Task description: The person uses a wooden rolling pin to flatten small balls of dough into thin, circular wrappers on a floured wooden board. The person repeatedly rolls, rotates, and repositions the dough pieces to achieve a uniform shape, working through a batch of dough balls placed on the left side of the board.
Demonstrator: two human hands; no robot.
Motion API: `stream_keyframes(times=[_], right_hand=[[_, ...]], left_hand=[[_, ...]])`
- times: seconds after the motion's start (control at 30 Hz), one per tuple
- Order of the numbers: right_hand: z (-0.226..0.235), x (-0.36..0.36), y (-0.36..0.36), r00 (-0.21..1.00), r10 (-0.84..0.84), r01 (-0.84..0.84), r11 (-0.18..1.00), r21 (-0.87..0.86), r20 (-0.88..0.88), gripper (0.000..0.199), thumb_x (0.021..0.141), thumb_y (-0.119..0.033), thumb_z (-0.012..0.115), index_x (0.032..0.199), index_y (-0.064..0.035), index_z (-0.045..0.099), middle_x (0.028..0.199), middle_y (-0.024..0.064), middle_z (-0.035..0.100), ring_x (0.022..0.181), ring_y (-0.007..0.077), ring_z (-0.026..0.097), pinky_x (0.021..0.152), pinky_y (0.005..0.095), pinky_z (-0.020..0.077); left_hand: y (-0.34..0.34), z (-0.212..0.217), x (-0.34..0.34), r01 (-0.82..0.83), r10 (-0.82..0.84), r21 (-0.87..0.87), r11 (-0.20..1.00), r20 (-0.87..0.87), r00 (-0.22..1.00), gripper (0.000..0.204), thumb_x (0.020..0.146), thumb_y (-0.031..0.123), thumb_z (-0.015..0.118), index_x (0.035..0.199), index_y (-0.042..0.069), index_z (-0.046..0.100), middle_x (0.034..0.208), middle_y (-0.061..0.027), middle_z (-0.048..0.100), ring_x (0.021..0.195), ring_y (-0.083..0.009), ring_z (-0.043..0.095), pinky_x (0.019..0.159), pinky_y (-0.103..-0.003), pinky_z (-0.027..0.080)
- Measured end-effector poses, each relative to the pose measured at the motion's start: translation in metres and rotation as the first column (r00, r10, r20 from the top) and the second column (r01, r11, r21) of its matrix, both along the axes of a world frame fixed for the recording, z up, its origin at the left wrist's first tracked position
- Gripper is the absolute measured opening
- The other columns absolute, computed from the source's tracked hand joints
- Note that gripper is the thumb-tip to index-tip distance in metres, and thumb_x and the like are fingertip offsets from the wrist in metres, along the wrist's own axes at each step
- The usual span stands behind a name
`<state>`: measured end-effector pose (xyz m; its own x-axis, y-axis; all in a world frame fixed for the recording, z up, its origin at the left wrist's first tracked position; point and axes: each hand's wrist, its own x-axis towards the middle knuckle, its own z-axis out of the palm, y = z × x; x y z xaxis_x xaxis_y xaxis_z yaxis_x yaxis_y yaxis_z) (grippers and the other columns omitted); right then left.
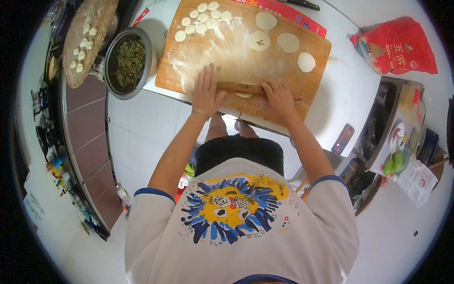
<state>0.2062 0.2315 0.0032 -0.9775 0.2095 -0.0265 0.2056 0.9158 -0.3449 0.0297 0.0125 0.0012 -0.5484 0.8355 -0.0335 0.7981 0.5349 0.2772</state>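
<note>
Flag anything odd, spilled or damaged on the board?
Of the four flat dough rounds at the far right of the wooden board, only the leftmost one shows small brownish marks; torn or stained, I can't tell. Flour is smeared about, likely just from rolling.

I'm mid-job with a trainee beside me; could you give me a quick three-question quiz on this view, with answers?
1. Which tool lies between the left hand and the right hand?
2. How many large, thin dough rounds lie on the right half of the wooden board, away from the hands?
3. True or false: the bowl of greens stands left of the board.

Key: 1. Rolling pin. 2. Four. 3. True.
</note>
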Motion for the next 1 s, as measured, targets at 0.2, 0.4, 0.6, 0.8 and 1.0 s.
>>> stream_keyframes(times=[0.2,0.4,0.6,0.8,1.0], right_hand=[[0.003,-0.002,-0.001,0.983,-0.163,0.151,0.979,-0.135,-0.086,0.040,0.079,-0.030,0.068,0.109,-0.0059,0.056,0.098,0.0141,0.058,0.090,0.0342,0.058,0.078,0.0428,0.0471],[0.006,0.014,-0.009,0.957,-0.286,0.267,0.814,-0.515,0.045,0.031,0.085,-0.031,0.064,0.100,-0.0036,0.061,0.083,0.0159,0.060,0.077,0.0324,0.057,0.067,0.0415,0.0451],[0.002,0.032,-0.018,0.892,-0.346,0.398,0.293,-0.869,0.292,0.030,0.090,-0.029,0.062,0.100,-0.0001,0.062,0.079,0.0131,0.060,0.076,0.0198,0.056,0.068,0.0354,0.0440],[0.017,0.040,-0.020,0.837,-0.538,0.419,0.514,-0.749,0.098,0.033,0.087,-0.025,0.065,0.109,-0.0018,0.057,0.091,0.0150,0.062,0.087,0.0264,0.061,0.076,0.0367,0.0474],[0.031,0.053,-0.017,0.739,-0.671,0.634,0.664,-0.396,0.058,0.035,0.083,-0.023,0.067,0.110,-0.0049,0.053,0.099,0.0180,0.059,0.093,0.0371,0.059,0.078,0.0436,0.0480]], left_hand=[[0.029,0.007,0.000,0.167,-0.166,0.234,0.958,-0.023,0.986,0.070,0.086,0.029,0.061,0.144,0.005,0.029,0.146,-0.0182,0.031,0.134,-0.0384,0.029,0.111,-0.049,0.022],[0.049,0.005,0.051,-0.429,0.123,0.414,0.803,0.589,0.799,0.049,0.084,0.012,0.064,0.129,0.001,0.046,0.126,-0.0163,0.049,0.115,-0.0284,0.049,0.101,-0.040,0.039],[0.076,0.002,0.046,-0.703,-0.161,0.037,0.710,0.981,-0.111,0.033,0.086,0.002,0.061,0.118,0.000,0.052,0.106,-0.0091,0.060,0.100,-0.0177,0.058,0.089,-0.032,0.048],[0.083,-0.012,0.047,-0.658,-0.072,-0.063,0.750,0.982,-0.176,0.020,0.086,0.006,0.064,0.105,0.004,0.057,0.098,-0.0076,0.062,0.087,-0.0163,0.062,0.078,-0.030,0.053],[0.090,-0.014,0.042,-0.512,0.223,-0.080,0.855,0.949,0.223,0.018,0.087,0.010,0.064,0.102,0.001,0.058,0.088,-0.0067,0.063,0.081,-0.0146,0.060,0.071,-0.028,0.050]])
